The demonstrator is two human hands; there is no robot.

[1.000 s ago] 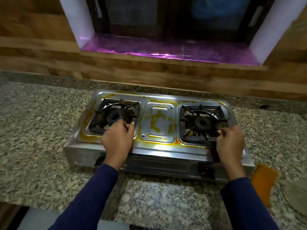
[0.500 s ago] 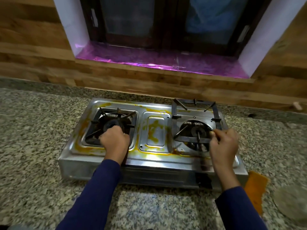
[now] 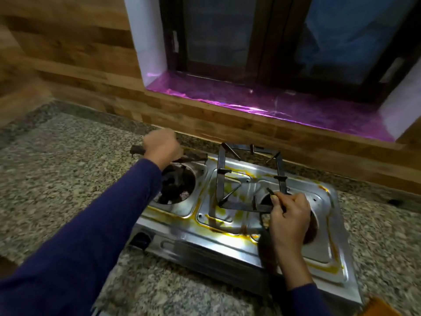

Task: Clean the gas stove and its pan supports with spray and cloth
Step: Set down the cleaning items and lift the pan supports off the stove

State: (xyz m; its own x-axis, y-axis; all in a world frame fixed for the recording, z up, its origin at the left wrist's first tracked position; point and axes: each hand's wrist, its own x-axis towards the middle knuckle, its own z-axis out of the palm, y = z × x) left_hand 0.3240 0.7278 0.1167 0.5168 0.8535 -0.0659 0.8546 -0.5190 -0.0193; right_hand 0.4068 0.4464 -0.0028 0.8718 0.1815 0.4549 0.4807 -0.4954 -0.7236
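Observation:
A steel two-burner gas stove streaked with yellow stains stands on the granite counter. My left hand grips the left pan support and holds it lifted past the stove's back left corner; most of that support is hidden behind the hand. The left burner well lies bare. My right hand grips the near bar of the right pan support, a dark square frame lifted and hanging over the stove's middle panel.
The speckled granite counter stretches left of the stove. A wooden backsplash and a purple window sill run behind. An orange cloth lies at the lower right corner, beside the stove's front.
Both pan supports came up off their burners. My left hand carried its support back and to the left; my right hand shifted its support left over the middle. The camera swung left.

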